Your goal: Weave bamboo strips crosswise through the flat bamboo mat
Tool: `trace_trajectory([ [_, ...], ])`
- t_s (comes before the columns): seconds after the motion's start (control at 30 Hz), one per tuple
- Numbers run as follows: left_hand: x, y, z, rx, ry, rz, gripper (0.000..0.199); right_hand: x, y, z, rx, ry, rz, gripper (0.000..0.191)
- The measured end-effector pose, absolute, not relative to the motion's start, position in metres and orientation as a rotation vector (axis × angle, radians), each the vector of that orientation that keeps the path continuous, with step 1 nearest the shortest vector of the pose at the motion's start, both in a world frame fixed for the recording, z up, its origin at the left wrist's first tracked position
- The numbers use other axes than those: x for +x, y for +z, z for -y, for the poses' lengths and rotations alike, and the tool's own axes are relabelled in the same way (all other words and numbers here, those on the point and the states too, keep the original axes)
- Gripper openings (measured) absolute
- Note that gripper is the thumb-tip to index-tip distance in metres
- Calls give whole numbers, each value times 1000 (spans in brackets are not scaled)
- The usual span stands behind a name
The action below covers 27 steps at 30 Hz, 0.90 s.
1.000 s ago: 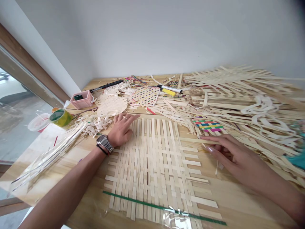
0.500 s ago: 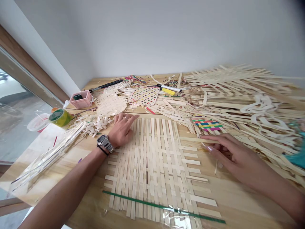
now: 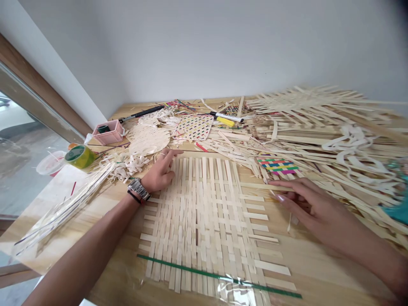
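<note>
A woven mat of pale flat strips (image 3: 204, 221), resembling bamboo, lies before me with its strip ends sticking out on the sides. My left hand (image 3: 161, 172), with a ring and wristwatch, rests at the mat's far left corner; its index finger is stretched out and it holds nothing. At the far right corner, my right hand (image 3: 307, 202) has its index finger and thumb at the outer end of a crosswise pale strip (image 3: 253, 185). Its other fingers are curled and partly hidden. A dark green strip (image 3: 191, 269) crosses the mat's near end, by clear glossy tape (image 3: 236, 291).
Loose pale strips (image 3: 306, 136) pile up behind and to the right. A small colourful woven piece (image 3: 277, 164) lies near my right hand. At left are a pink basket (image 3: 108, 132), a roll of tape (image 3: 79, 156) and a strip bundle (image 3: 66, 206). Markers (image 3: 226, 118) lie behind.
My left hand has shifted slightly left along the mat's far edge, and its wrist has turned. My right hand and the mat look unmoved.
</note>
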State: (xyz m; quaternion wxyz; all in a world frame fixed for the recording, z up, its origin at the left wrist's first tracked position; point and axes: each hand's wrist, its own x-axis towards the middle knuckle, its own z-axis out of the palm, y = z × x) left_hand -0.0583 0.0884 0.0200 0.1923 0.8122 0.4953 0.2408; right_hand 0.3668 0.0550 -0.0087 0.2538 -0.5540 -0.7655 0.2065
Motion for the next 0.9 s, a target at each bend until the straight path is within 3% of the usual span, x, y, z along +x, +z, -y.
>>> trace_trajectory([
  [0.23, -61, 23, -90, 2249, 785, -1341, 69, 368, -10, -55, -1513, 558, 2100, 38],
  [0.63, -62, 24, -91, 2220, 925, -1262, 44, 370, -12, -57, -1511, 549, 2110, 38],
  [0.9, -62, 21, -90, 1847, 935, -1173, 44, 370, -12, -56, -1518, 562, 2118, 40],
])
